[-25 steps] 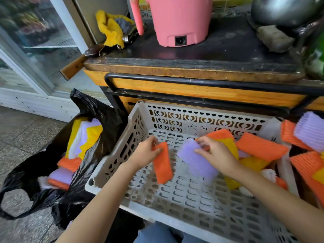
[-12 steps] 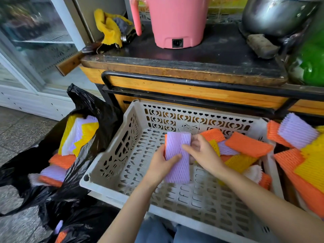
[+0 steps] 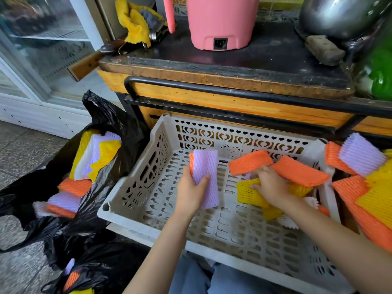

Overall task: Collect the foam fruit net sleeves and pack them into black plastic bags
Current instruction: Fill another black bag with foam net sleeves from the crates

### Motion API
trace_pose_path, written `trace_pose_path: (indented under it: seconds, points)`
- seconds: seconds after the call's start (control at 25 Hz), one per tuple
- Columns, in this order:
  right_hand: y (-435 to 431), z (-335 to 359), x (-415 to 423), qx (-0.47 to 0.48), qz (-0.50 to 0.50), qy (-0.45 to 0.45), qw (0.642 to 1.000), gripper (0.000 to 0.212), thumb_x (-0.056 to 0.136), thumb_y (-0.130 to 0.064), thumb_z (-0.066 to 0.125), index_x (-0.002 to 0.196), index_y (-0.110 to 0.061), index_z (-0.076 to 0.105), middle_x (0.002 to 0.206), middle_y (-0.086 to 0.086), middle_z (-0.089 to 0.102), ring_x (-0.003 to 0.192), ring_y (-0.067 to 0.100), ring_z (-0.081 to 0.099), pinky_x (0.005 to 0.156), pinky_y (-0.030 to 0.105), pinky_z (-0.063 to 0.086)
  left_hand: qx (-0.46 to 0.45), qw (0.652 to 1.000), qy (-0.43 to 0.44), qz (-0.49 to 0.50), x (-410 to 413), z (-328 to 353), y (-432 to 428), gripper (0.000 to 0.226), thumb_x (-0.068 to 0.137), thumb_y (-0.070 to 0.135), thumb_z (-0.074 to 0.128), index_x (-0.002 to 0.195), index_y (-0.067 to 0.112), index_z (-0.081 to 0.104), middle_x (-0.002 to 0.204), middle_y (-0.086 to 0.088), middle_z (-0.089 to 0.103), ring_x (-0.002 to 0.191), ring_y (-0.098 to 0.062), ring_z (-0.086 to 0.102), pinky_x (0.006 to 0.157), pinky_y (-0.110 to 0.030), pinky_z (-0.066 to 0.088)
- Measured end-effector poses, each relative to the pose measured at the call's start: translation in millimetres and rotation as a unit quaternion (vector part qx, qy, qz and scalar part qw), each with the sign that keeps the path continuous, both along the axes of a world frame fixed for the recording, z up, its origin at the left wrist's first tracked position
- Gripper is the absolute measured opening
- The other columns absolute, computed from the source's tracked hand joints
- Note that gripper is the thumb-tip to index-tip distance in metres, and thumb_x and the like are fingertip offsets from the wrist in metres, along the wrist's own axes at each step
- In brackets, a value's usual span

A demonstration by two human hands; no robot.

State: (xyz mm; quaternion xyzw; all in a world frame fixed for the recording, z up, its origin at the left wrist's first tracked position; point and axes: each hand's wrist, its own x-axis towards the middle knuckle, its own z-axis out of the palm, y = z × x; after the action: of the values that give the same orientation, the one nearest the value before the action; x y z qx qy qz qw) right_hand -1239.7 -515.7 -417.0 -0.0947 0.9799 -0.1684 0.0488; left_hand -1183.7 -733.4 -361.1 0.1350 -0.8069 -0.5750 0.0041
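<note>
**Sleeves in both hands over the crate**

The person's left hand (image 3: 191,192) holds a purple sleeve (image 3: 206,177) upright above the middle of the pale plastic crate (image 3: 135,187). Its fingers and thumb are wrapped round the lower half, and the edge of an orange one shows just behind.

The right hand (image 3: 269,185) is down among the loose sleeves toward the crate's right side. Its fingers curl over the top edge of a yellow sleeve (image 3: 247,194), with the thumb lying across its face. Two orange sleeves (image 3: 250,162) lie just beyond that hand, toward the far right corner.

On the floor against the crate's left wall, a black bag (image 3: 118,128) stands open. It is part full of yellow, purple, white and orange sleeves. A second black bag (image 3: 89,272) slumps nearer the person, with a few colours showing. More sleeves are piled outside the crate's right edge (image 3: 360,153).

Behind the crate is a wooden bench (image 3: 212,98) with a dark top. A pink appliance (image 3: 222,20), a yellow cloth (image 3: 133,20) and a metal pot (image 3: 339,13) sit on it.
</note>
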Motion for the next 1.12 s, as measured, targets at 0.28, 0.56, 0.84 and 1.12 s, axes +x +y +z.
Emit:
trace_pose_path:
  seconds: [0.28, 0.56, 0.84, 1.12]
  points:
    - [-28, 57, 17, -0.35, -0.076, 0.034, 0.933, 0.022, 0.087, -0.019, 0.064, 0.106, -0.012, 0.053, 0.104, -0.002, 0.057, 0.095, 0.011, 0.054, 0.082, 0.019, 0.041, -0.051, 0.998, -0.039, 0.03, -3, -3, -3, 0.024, 0.095, 0.021, 0.053, 0.111, 0.012, 0.038, 0.103, 0.0, 0.047, 0.083, -0.013, 0.049, 0.058, -0.018, 0.037]
    - [-55, 62, 44, -0.349, -0.076, -0.002, 0.934, 0.021, 0.087, -0.019, 0.064, 0.1, -0.013, 0.05, 0.09, -0.009, 0.053, 0.084, 0.005, 0.052, 0.07, 0.004, 0.041, 0.187, 0.978, -0.039, -0.086, 5, 6, 7, 0.027, 0.097, 0.035, 0.045, 0.118, 0.019, 0.043, 0.111, 0.0, 0.06, 0.095, -0.007, 0.061, 0.07, -0.014, 0.05]
    - [-4, 59, 45, -0.17, -0.04, 0.061, 0.983, 0.034, 0.09, -0.027, 0.06, 0.121, -0.015, 0.054, 0.12, -0.004, 0.058, 0.113, 0.01, 0.053, 0.095, 0.021, 0.042, 0.089, 0.992, -0.006, -0.093, -1, -1, 7, 0.045, 0.082, 0.021, 0.071, 0.114, 0.021, 0.039, 0.106, 0.002, 0.057, 0.095, -0.012, 0.06, 0.075, -0.021, 0.053]
    - [62, 51, 20, 0.188, -0.066, 0.034, 0.979, 0.033, 0.091, -0.023, 0.056, 0.124, -0.016, 0.056, 0.119, 0.007, 0.062, 0.106, 0.024, 0.059, 0.086, 0.035, 0.049, 0.065, 0.994, 0.007, -0.086, -3, -2, 8, 0.043, 0.083, 0.025, 0.071, 0.112, 0.02, 0.039, 0.107, 0.0, 0.056, 0.098, -0.017, 0.058, 0.08, -0.029, 0.051]
